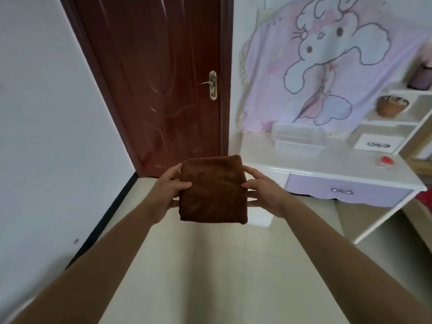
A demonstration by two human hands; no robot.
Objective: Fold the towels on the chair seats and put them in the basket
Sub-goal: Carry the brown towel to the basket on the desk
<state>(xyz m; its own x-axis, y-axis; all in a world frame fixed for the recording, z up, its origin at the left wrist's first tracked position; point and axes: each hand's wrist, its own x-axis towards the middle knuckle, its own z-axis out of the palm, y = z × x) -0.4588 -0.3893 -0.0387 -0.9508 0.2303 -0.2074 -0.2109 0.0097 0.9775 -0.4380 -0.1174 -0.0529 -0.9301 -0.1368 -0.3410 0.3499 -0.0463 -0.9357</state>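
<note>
One brown, plush towel (213,189), folded into a thick rectangle, is held in mid-air above the floor: left hand (168,191) and right hand (261,192) fingers clasp its side edges. One translucent ribbed plastic basket (298,139) sits on the glossy white bench (327,168).

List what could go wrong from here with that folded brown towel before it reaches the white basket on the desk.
1. The folded brown towel is held only at its side edges by the left hand and right hand, in mid-air over the floor; its layers might sag open or slip.
2. The white basket sits off to the right on the desk, against the hanging blanket; a careless drop could hit the rim and unfold the towel.
</note>
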